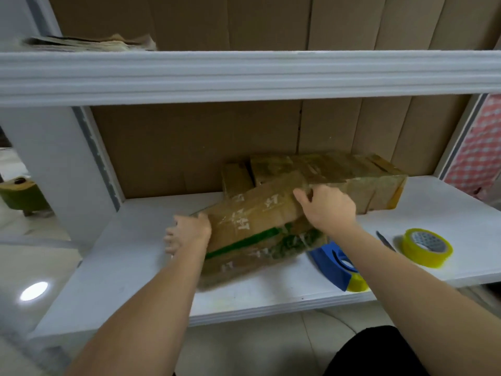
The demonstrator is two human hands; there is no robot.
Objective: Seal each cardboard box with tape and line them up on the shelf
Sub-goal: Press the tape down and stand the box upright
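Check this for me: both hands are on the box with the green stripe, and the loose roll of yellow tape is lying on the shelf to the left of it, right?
Not quite. In the head view the yellow tape roll lies to the right of the green-striped box, not left. Both the left hand and right hand are on it.

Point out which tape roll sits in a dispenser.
The roll nearest the shelf's front edge, held in the blue dispenser. The other yellow roll lies bare, farther right.
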